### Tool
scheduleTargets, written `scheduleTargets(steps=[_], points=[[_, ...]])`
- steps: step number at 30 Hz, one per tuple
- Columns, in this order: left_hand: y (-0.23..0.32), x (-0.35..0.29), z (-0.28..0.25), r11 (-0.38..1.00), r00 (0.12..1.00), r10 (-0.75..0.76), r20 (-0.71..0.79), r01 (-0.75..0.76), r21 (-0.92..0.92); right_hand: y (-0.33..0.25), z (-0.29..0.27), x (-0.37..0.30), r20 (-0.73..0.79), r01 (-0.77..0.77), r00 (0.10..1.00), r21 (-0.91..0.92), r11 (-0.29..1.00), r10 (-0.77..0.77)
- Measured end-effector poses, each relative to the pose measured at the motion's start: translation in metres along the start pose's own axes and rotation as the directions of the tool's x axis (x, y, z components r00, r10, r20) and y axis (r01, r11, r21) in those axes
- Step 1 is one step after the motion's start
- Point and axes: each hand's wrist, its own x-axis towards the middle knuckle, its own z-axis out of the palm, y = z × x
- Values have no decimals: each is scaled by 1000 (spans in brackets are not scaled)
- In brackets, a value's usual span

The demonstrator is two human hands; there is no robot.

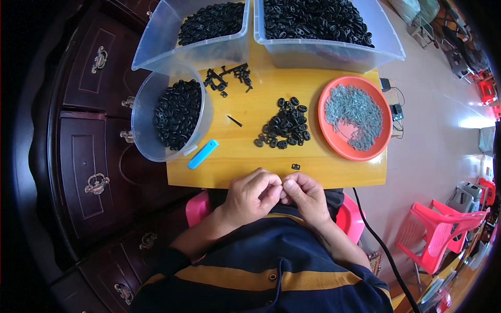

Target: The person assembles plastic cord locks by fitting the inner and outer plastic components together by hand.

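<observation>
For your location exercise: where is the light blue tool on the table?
In the head view, the light blue tool lies on the yellow table, on the person's left, beside the round clear tub, above the left hand.

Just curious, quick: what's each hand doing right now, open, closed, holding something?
Left hand: fingers curled, pinched against the right; what it holds is hidden.
Right hand: fingers curled, fingertips meeting the left; contents cannot be told.

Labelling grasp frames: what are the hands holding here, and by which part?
Left hand and right hand meet fingertip to fingertip at the near edge of the yellow wooden table. Whatever is pinched between them is hidden, so the thing and the grip point cannot be told.
</observation>
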Motion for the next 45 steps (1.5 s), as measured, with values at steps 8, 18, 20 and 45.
scheduleTargets(steps=[8,18,20,45], points=[[-14,4,-8,971,982,-186,-45,176,-163,-32,-2,9,180,260,780,-964,48,-599],[-21,-4,2,966,979,-202,1,199,-162,-23,-5,20,164,113,820,-986,-125,-548],[-21,-3,5,967,981,-193,4,191,-171,-22,-7,21,152,89,819,-986,-139,-553],[-27,11,10,810,915,-403,35,374,-451,-47,3,29,195,459,878,-599,656,-436]])
